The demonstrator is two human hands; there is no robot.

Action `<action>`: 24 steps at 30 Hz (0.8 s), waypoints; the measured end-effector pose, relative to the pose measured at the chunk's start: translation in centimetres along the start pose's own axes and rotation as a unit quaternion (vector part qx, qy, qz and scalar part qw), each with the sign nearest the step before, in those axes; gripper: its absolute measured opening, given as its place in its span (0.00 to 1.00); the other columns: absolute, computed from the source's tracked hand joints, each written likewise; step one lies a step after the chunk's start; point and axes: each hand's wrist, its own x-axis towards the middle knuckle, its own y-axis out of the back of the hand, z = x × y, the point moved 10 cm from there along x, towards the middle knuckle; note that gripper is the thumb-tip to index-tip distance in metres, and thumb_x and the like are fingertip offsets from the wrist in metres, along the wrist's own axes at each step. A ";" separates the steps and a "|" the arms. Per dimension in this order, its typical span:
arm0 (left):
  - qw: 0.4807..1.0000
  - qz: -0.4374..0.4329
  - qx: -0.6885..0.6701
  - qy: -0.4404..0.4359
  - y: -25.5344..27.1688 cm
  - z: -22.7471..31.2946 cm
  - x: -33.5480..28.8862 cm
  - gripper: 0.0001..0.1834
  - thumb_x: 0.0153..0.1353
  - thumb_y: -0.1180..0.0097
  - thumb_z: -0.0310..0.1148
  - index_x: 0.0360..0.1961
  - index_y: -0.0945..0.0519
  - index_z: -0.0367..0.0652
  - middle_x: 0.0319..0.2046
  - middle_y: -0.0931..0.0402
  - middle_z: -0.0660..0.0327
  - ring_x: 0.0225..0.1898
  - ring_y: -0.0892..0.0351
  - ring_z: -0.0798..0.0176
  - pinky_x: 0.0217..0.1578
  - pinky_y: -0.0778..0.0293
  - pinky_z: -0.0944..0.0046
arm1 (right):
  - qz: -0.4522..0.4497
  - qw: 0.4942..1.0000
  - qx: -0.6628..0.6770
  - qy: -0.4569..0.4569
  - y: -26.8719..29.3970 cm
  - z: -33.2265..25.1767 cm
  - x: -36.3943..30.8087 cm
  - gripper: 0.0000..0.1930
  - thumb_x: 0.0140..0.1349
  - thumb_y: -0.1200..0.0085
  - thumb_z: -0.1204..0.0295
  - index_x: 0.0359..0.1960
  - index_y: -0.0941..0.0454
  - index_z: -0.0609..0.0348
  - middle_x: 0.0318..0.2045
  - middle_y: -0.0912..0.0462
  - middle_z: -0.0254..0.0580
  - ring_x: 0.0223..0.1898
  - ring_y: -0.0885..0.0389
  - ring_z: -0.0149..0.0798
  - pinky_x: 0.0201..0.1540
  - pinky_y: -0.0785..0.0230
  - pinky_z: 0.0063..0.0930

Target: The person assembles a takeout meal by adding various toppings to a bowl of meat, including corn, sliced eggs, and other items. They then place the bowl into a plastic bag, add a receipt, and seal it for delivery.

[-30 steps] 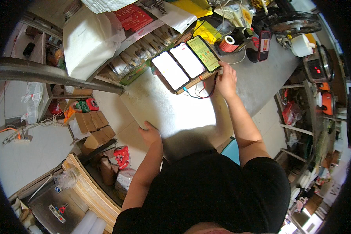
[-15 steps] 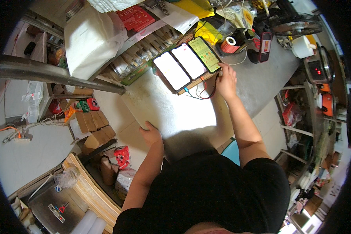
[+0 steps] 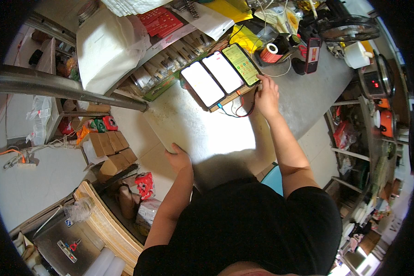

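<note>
Three smartphones lie side by side, slanted on a low brown stand at the back of the metal table [image 3: 170,110]. The left phone [image 3: 202,85] and middle phone [image 3: 222,71] have mostly white lit screens; the right phone [image 3: 242,64] has a yellow-green one with small icons. My right hand [image 3: 267,97] is by the lower right corner of that phone, index fingertip at its edge, other fingers loosely bent and holding nothing. At the table's near left edge rests my left hand [image 3: 179,159], thumb and fingers apart. Charging cables [image 3: 237,112] run from the phones toward my right hand.
Behind the phones stands a shelf of packets [image 3: 170,57], red cards [image 3: 158,22] above it. To the right are a tape roll [image 3: 271,50], an upright phone [image 3: 312,56], a fan [image 3: 349,30] and a white cup [image 3: 357,56]. A metal pole [image 3: 69,85] crosses at left.
</note>
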 end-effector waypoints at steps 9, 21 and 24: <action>0.999 0.016 -0.008 -0.031 -0.4 -0.8 0.6 0.29 0.66 0.55 0.50 0.57 0.32 0.35 0.51 0.27 0.41 0.52 0.27 0.40 0.52 0.31 0.50 | 0.025 0.998 0.001 0.060 0.6 -1.3 -0.7 0.22 0.47 0.49 0.83 0.44 0.22 0.44 0.58 0.32 0.42 0.58 0.36 0.51 0.58 0.42 0.43; 1.000 -0.001 0.005 -0.018 0.5 0.6 -0.2 0.30 0.66 0.55 0.49 0.57 0.33 0.33 0.51 0.27 0.39 0.52 0.27 0.39 0.52 0.31 0.50 | 0.059 0.994 0.071 0.065 1.6 -3.3 -0.9 0.21 0.47 0.50 0.83 0.43 0.23 0.48 0.53 0.30 0.43 0.56 0.35 0.51 0.58 0.42 0.43; 0.999 -0.017 0.040 -0.008 0.3 0.6 -0.1 0.31 0.65 0.55 0.49 0.58 0.34 0.32 0.51 0.28 0.38 0.52 0.27 0.38 0.52 0.31 0.50 | 0.017 0.991 0.069 0.116 0.7 -5.8 -1.7 0.20 0.47 0.50 0.83 0.42 0.22 0.48 0.52 0.28 0.44 0.54 0.34 0.52 0.58 0.41 0.44</action>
